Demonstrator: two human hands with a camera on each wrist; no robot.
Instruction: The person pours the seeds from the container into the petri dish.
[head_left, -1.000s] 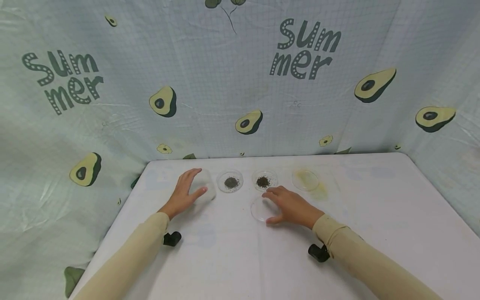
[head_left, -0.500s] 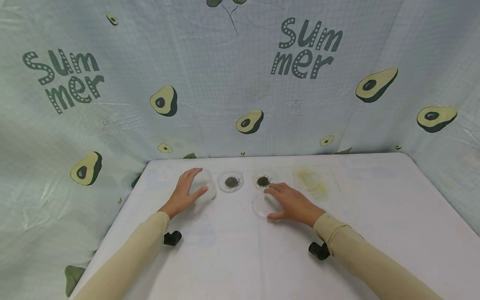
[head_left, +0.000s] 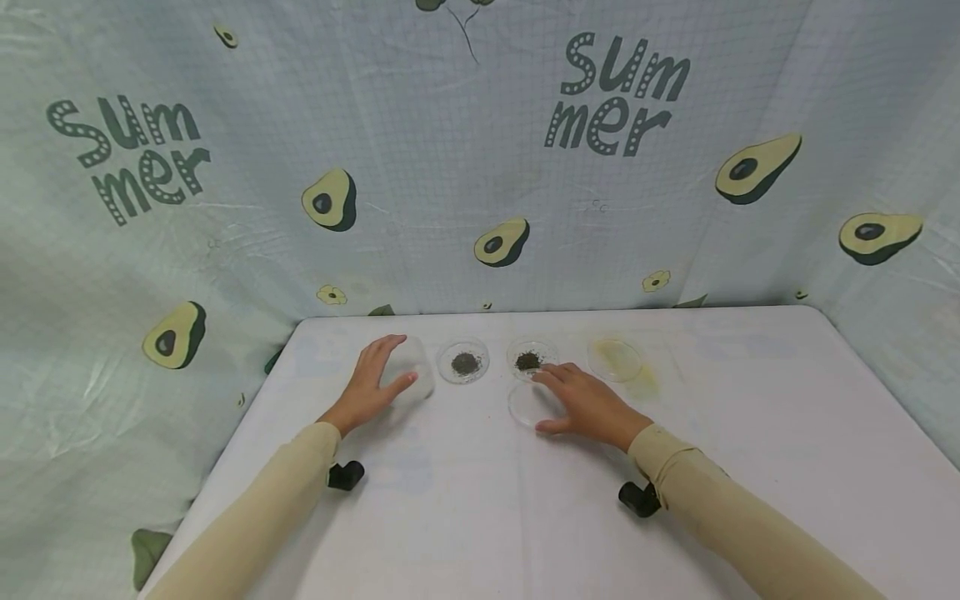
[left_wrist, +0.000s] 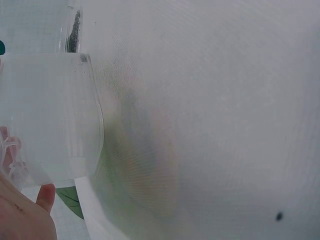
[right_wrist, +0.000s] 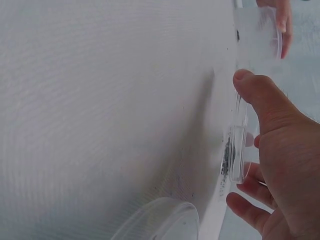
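Observation:
My left hand [head_left: 370,383] grips a translucent plastic container [head_left: 411,371] at the left end of a row of petri dishes. Seen from the left wrist, the container [left_wrist: 50,110] has fingers showing through its wall. Between the thumb and fingers of my right hand [head_left: 588,407] is a clear, shallow petri dish [head_left: 522,406], partly hidden by the hand. Just beyond it lies a petri dish with dark brown crumbs [head_left: 528,361], right by my fingertips. To its left stands a petri dish with grey-green crumbs [head_left: 465,363].
A clear petri dish [head_left: 630,367] sits at the right end of the row, over a yellowish patch on the white tablecloth [head_left: 465,500]. Behind the table hangs a printed curtain [head_left: 420,150] with avocados. Each sleeve has a black camera [head_left: 639,500] at the wrist.
My right hand has slid the clear petri dish slightly away from me, closer to the dish of dark brown crumbs. The left hand stays on the container.

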